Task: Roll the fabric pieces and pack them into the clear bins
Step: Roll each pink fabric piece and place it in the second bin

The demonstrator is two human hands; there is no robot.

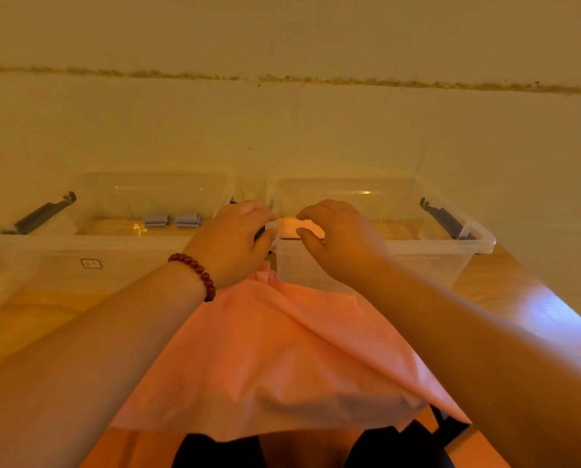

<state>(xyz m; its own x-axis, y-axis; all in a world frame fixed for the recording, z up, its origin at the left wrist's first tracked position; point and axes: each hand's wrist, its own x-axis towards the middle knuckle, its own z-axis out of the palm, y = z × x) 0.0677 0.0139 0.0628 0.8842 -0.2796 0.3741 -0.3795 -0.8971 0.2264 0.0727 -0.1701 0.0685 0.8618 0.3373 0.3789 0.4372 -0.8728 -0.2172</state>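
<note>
Small pale pink fabric roll (290, 228), centre frame, held over the near-left corner of the right-hand clear plastic bin (451, 247). Not yet set down, by my reading.

Both hands hold it, probably so the coil does not spring open before it drops in. Right hand (339, 243) pinches the roll's right end, thumb under, fingers curled over. Left hand (231, 241), with a dark red bead bracelet (198, 272) at the wrist, is curled at the left end and appears to grip it too. Both forearms reach forward from the lower corners of the frame.

Below the hands, lower centre, lies a large loose pink fabric sheet (282, 349), unrolled.

The left-hand clear plastic bin (79, 238), middle left, holds two blue-grey fabric rolls (156, 220) side by side. Both bins stand on a wooden tabletop (518, 298).
</note>
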